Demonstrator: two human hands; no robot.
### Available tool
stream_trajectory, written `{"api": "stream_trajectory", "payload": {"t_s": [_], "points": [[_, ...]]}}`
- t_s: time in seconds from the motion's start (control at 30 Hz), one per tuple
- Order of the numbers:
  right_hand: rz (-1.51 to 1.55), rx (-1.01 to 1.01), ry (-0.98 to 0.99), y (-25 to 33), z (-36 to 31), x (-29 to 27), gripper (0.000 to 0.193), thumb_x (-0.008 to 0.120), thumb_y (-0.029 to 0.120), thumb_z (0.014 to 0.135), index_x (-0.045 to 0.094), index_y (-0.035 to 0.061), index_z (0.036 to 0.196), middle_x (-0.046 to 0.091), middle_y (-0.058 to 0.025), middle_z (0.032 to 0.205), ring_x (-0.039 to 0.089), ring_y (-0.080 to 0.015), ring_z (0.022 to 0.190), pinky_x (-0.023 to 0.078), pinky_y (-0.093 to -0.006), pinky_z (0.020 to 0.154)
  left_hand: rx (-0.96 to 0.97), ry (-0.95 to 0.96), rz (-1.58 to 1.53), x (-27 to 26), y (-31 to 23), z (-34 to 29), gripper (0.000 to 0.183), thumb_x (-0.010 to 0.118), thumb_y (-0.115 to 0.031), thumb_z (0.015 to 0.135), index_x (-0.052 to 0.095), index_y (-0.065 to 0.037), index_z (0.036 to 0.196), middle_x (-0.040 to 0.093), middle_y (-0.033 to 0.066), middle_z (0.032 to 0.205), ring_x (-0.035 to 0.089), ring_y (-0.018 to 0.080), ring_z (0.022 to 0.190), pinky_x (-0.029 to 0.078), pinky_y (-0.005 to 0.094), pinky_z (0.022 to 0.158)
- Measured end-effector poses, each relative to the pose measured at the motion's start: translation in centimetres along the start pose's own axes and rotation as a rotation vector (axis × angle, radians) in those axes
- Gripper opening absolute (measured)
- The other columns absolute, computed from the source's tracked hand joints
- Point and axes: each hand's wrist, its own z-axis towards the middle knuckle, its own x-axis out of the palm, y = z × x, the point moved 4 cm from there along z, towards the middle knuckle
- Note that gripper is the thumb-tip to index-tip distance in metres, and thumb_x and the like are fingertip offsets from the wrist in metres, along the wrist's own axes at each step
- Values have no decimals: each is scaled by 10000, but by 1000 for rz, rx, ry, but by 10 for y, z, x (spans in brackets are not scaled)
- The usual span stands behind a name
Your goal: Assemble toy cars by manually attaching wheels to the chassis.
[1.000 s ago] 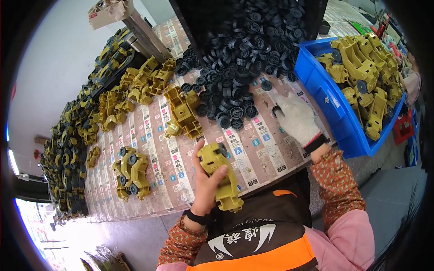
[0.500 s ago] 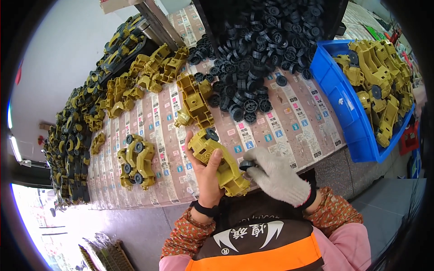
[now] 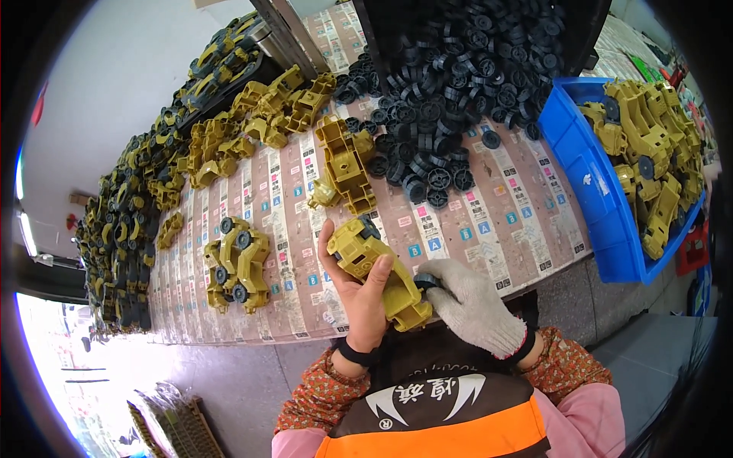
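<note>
My bare left hand (image 3: 363, 301) grips a yellow plastic toy truck body (image 3: 372, 263), tilted, with one black wheel fitted at its far end. In my right hand (image 3: 472, 305), which wears a pale knit glove, a black toy wheel (image 3: 427, 281) is pinched between thumb and fingers. That wheel is right against the near end of the truck body; whether it is seated there I cannot tell. Beyond my left hand lies a yellow body without wheels (image 3: 347, 169). To the left, yellow bodies with black wheels (image 3: 238, 263) lie side by side on the table.
Loose black wheels (image 3: 435, 137) spill from a dark bin at the back. A blue crate (image 3: 584, 179) of yellow bodies stands at the right. Stacked wheeled trucks (image 3: 122, 229) line the left edge, beside more yellow bodies (image 3: 210, 156). A metal post (image 3: 294, 34) rises behind.
My right hand has brought the black wheel from just beside the truck body up against it. The whole view has shifted slightly, and my left hand still grips the body.
</note>
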Motion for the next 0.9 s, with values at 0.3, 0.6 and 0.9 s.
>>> {"api": "stream_trajectory", "payload": {"t_s": [0.3,0.6,0.9], "points": [[-14,-131,37,15,-10,3,309,592,5,941,627,30,1247,721,-243,980,725,-456,908,573,-498,763,137,6,77,0,1,-5,979,789,85,883,248,-179,1654,528,51,1365,583,178,1167,524,338,1024],[-275,-136,179,24,-13,8,494,573,5,778,610,-11,1270,707,-266,895,698,-488,842,558,-555,739,232,198,73,0,15,-27,1007,834,95,829,258,-148,1618,448,79,1500,546,227,1344,500,400,1112],[-218,-264,202,40,14,14,316,671,80,922,669,41,1236,746,-213,1020,734,-422,908,584,-467,769,145,328,1104,-78,-62,52,816,840,-114,855,464,-184,1576,586,186,1377,606,344,1290,507,431,1091]]}}
